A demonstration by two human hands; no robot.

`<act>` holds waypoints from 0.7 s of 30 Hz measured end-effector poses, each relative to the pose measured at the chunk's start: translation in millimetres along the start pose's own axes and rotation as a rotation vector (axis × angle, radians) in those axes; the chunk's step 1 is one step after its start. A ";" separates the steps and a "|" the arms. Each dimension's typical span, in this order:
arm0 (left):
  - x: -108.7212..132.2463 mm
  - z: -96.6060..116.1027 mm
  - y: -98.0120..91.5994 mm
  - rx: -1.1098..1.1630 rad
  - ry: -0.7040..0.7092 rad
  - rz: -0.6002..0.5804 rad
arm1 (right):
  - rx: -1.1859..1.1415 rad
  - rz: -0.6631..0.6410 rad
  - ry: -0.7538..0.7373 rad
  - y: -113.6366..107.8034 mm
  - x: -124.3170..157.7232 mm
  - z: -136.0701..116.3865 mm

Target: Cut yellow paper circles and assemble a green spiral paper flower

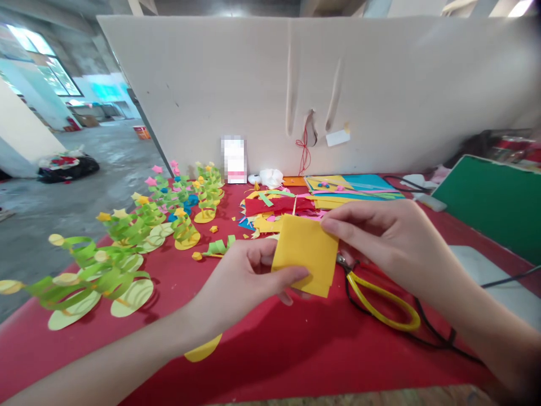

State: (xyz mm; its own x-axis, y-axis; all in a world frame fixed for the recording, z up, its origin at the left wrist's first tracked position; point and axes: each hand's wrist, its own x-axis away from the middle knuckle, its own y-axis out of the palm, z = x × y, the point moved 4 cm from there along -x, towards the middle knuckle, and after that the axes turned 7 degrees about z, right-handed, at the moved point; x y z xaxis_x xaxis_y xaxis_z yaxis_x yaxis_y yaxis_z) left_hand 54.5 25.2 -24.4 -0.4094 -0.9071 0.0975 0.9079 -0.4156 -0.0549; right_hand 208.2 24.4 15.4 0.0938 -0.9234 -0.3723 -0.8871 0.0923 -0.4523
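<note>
A folded piece of yellow paper point(306, 248) is held up over the table between both hands. My left hand point(249, 276) grips its lower left part, thumb on the front face and fingers behind. With thumb and fingertips, my right hand point(376, 228) pinches the upper right corner. Below the right hand lie scissors with yellow handles point(380, 304), their blades partly hidden. Under my left forearm a yellow paper disc point(205, 348) shows in part. Near the left wrist rest a green paper curl point(220, 246) and a small yellow paper star point(197, 256).
Paper spiral ornaments on round bases point(131, 293) crowd the left of the red table point(270, 361). Colored paper scraps point(274, 206) and sheets point(367, 183) lie at the back, before a white panel point(211, 73). A phone point(234, 160) leans there. A green board point(494, 208) and black cable are at right.
</note>
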 end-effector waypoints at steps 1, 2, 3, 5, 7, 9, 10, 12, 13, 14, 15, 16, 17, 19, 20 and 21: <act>-0.3 0.6 -0.1 0.003 -0.001 0.006 | -0.021 -0.010 0.003 -0.4 -0.6 0.5; -0.7 1.0 -0.2 0.004 -0.003 0.011 | -0.044 -0.022 0.008 -0.6 -1.2 1.0; -1.2 1.4 -0.3 0.005 -0.004 0.014 | -0.066 -0.034 0.018 -0.7 -1.6 1.4; -2.2 1.4 -0.7 0.005 -0.007 0.015 | -0.112 -0.052 0.035 -0.7 -2.0 1.3; -2.4 1.0 -1.0 0.005 -0.007 0.010 | -0.142 -0.064 0.053 -0.4 -1.8 0.8; -1.8 0.2 -0.9 0.007 -0.004 -0.002 | -0.169 -0.088 0.072 1.1 -1.0 0.8; -1.3 -0.3 -0.6 0.007 -0.005 -0.009 | -0.182 -0.104 0.087 2.4 -0.6 1.4; -0.3 -0.9 0.3 0.008 -0.006 -0.024 | -0.201 -0.130 0.114 5.1 0.2 3.2; 0.2 -1.0 0.9 0.008 -0.007 -0.032 | -0.205 -0.135 0.123 6.0 0.3 4.2; 0.5 -1.0 1.3 0.009 -0.006 -0.040 | -0.206 -0.131 0.129 6.4 0.3 5.1; 0.8 -0.8 1.6 0.011 -0.002 -0.046 | -0.205 -0.123 0.134 6.5 0.2 6.0; 0.9 -0.6 1.7 0.015 0.000 -0.051 | -0.205 -0.116 0.139 6.2 0.1 6.5; 1.0 -0.5 1.7 0.017 0.001 -0.056 | -0.208 -0.113 0.141 5.8 0.0 6.7; 1.0 -0.8 1.8 0.028 -0.003 -0.068 | -0.210 -0.104 0.128 4.0 -0.4 5.8; 1.1 -1.4 1.9 0.035 -0.010 -0.077 | -0.204 -0.095 0.116 2.6 -0.6 4.9; 1.1 -2.1 2.2 0.041 -0.017 -0.090 | -0.195 -0.085 0.104 1.1 -0.8 4.0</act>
State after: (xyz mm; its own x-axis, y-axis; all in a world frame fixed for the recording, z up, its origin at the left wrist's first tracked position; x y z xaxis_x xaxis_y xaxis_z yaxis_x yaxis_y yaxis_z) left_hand 55.8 23.2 -26.5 -0.4886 -0.8647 0.1167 0.8704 -0.4924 -0.0043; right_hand 208.9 26.8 11.9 0.1340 -0.9591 -0.2494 -0.9495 -0.0522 -0.3093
